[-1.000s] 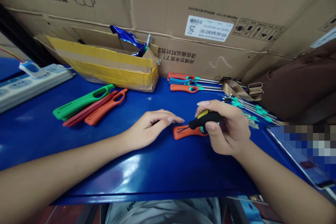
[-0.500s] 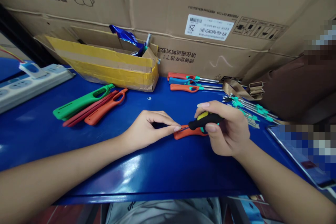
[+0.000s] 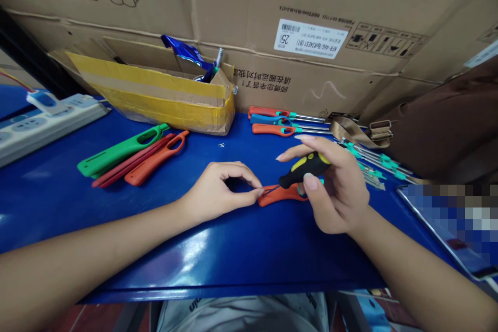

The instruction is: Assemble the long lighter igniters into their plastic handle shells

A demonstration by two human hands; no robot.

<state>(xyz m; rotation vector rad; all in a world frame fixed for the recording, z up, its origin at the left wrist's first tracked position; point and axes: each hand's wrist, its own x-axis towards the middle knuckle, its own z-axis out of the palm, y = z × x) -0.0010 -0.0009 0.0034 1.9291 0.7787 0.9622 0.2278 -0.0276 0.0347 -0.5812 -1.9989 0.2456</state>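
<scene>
An orange lighter (image 3: pixel 280 193) lies on the blue table (image 3: pixel 241 249) between my hands. My right hand (image 3: pixel 337 187) grips a black and yellow screwdriver (image 3: pixel 304 168) whose thin tip points down-left onto the lighter's near end; the index and middle fingers are stretched out. My left hand (image 3: pixel 220 192) rests on the table with thumb and forefinger pinched together right at the lighter's left end, by the screwdriver tip. What the pinch holds is too small to see.
Green, red and orange handle shells (image 3: pixel 132 153) lie at the left. A taped cardboard box (image 3: pixel 155 96) stands behind them, a power strip (image 3: pixel 42 119) at far left. Finished lighters (image 3: pixel 284 122) and metal tubes with teal parts (image 3: pixel 373 163) lie at the back right, beside a brown bag (image 3: pixel 443 124).
My left hand went from lying flat to a pinch at the lighter's end. My right hand tilted the screwdriver's handle up a little and stretched out its fingers.
</scene>
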